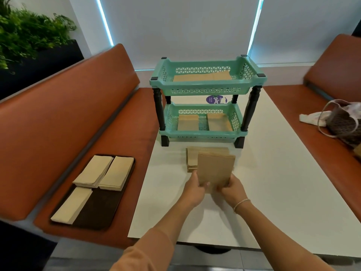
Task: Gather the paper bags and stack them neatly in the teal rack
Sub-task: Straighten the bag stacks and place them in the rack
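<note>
a: how many bags do you count?

b: one brown paper bag [214, 170] held up in both hands. behind the fingertips, a small pile of bags [192, 159] lies flat on the white table [273, 192]; i can't count the layers from here. in the teal rack [205, 89], two tiers: one layer of bags in the top tier [203, 77], two separate bags in the bottom tier [205, 122], side by side.

a: and off to the side?

b: three paler stacks [101, 175] on a dark tray [97, 212], on the orange bench [58, 124] out past the left hand.

a: any writing?

b: a purple round sticker [214, 99] behind the rack; it reads something like "playg", upside down, the rest too small.

a: what are the hands doing?

b: left hand [195, 189] grips the bag's lower left corner, fingers curled round the edge. right hand [231, 189] pinches the lower right corner, a thin bracelet [241, 203] on that wrist. the bag stands nearly upright above the fingers, tilted slightly, its top edge overlapping the pile beyond. the rack stands further out, well past the fingertips.

a: anything else?

b: a woven handbag [343, 122] on the right-hand bench, a green plant [29, 34] far left.
</note>
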`<state>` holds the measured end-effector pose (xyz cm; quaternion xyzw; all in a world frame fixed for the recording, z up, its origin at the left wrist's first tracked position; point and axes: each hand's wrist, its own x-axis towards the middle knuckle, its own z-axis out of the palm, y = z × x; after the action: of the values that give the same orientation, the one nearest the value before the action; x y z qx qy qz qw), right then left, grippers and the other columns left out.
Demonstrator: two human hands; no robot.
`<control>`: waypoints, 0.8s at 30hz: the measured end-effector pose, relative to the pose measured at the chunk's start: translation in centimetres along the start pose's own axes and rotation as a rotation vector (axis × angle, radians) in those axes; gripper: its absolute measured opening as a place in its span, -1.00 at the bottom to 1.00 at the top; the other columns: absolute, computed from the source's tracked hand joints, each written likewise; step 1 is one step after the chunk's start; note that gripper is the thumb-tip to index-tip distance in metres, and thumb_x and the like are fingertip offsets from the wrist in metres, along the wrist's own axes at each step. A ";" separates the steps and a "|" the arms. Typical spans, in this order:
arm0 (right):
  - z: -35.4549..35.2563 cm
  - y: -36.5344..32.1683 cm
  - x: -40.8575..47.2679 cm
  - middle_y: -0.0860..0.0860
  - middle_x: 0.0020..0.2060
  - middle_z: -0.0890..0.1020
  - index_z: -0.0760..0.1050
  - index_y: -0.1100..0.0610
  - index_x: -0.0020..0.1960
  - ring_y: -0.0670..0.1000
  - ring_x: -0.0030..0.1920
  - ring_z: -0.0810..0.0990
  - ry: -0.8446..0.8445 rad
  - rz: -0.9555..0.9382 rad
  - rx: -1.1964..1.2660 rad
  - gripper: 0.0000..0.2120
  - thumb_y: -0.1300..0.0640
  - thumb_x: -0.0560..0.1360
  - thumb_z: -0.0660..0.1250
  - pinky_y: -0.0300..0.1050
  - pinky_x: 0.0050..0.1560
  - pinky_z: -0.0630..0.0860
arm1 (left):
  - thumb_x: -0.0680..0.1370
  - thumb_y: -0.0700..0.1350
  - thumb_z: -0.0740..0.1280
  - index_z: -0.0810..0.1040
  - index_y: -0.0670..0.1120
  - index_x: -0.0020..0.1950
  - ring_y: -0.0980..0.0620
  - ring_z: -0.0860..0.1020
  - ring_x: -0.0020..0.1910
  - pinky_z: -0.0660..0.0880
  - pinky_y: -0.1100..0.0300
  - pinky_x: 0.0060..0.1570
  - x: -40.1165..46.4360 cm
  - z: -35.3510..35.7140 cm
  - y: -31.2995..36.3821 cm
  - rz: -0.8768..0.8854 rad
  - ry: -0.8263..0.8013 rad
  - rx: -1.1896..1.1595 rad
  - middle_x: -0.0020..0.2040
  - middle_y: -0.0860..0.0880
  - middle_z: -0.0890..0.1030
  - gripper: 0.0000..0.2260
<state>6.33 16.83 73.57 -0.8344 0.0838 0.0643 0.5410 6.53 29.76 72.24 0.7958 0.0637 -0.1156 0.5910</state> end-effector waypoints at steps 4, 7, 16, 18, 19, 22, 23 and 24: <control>-0.7 -0.4 0.4 0.13 -0.06 0.59 0.45 0.18 0.10 0.12 -0.06 0.51 -0.064 -0.022 -0.263 -0.74 0.37 0.45 0.22 -0.20 -0.11 0.34 | 0.53 -0.21 0.34 0.38 -0.06 0.35 -0.02 0.49 0.23 0.42 0.08 0.26 0.3 -0.9 0.8 0.031 0.010 -0.070 0.22 -0.01 0.54 -0.60; -2.6 -1.9 1.4 0.18 0.11 0.59 0.42 0.16 0.27 0.19 0.11 0.53 -0.176 -0.087 -0.543 -0.58 0.37 0.43 0.21 -0.17 -0.05 0.39 | 0.43 -0.30 0.44 0.51 -0.08 0.12 0.01 0.58 0.03 0.53 0.14 0.09 0.7 -3.2 3.4 0.119 0.052 -0.211 0.03 -0.01 0.61 -0.69; -5.4 -4.7 2.2 0.04 0.07 0.59 0.51 0.09 0.15 0.07 0.05 0.52 -0.152 -0.298 -0.647 -0.67 0.35 0.46 0.21 -0.23 0.01 0.39 | 0.40 -0.30 0.43 0.57 0.00 -0.04 0.03 0.59 -0.10 0.56 0.19 -0.11 0.4 -6.1 1.7 0.092 0.015 0.079 -0.13 0.04 0.62 -0.76; -4.3 -3.6 2.0 0.05 0.11 0.57 0.47 0.10 0.18 0.11 0.15 0.51 -0.202 -0.326 -0.834 -0.68 0.32 0.48 0.17 -0.17 0.08 0.38 | 0.40 -0.25 0.44 0.54 0.07 -0.15 0.07 0.54 -0.14 0.48 0.26 -0.18 0.2 -4.9 0.7 0.106 0.038 0.109 -0.17 0.06 0.59 -0.78; -3.8 -3.1 1.8 0.05 0.10 0.55 0.44 0.09 0.18 0.12 0.16 0.48 -0.208 -0.333 -0.946 -0.69 0.30 0.49 0.15 -0.12 0.06 0.37 | 0.40 -0.23 0.45 0.53 0.08 -0.18 0.07 0.53 -0.15 0.46 0.28 -0.19 0.2 -4.3 0.4 0.111 0.051 0.107 -0.17 0.06 0.58 -0.79; -3.2 -2.7 1.4 0.03 0.10 0.52 0.36 0.05 0.19 0.10 0.14 0.43 -0.140 -0.340 -1.158 -0.72 0.24 0.51 0.10 -0.08 -0.01 0.25 | 0.40 -0.21 0.47 0.52 0.05 -0.19 0.09 0.51 -0.15 0.45 0.31 -0.20 0.1 -3.7 0.2 0.110 0.083 0.096 -0.18 0.06 0.57 -0.80; -3.2 -2.9 1.3 0.03 0.11 0.52 0.35 0.04 0.20 0.10 0.14 0.43 -0.118 -0.346 -1.175 -0.71 0.23 0.51 0.10 -0.07 -0.01 0.24 | 0.40 -0.22 0.47 0.52 0.04 -0.20 0.08 0.51 -0.16 0.45 0.31 -0.20 0.2 -3.9 0.2 0.116 0.076 0.096 -0.19 0.06 0.57 -0.81; -3.2 -3.1 1.4 0.02 0.12 0.52 0.35 0.02 0.21 0.09 0.13 0.43 -0.098 -0.363 -1.181 -0.70 0.22 0.51 0.11 -0.07 0.01 0.25 | 0.41 -0.22 0.46 0.52 0.04 -0.20 0.08 0.51 -0.16 0.46 0.28 -0.19 0.3 -4.0 0.3 0.123 0.065 0.093 -0.20 0.07 0.57 -0.81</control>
<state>8.38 15.07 77.36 -0.9899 -0.1340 0.0450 -0.0066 7.35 33.49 73.56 0.8280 0.0287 -0.0561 0.5571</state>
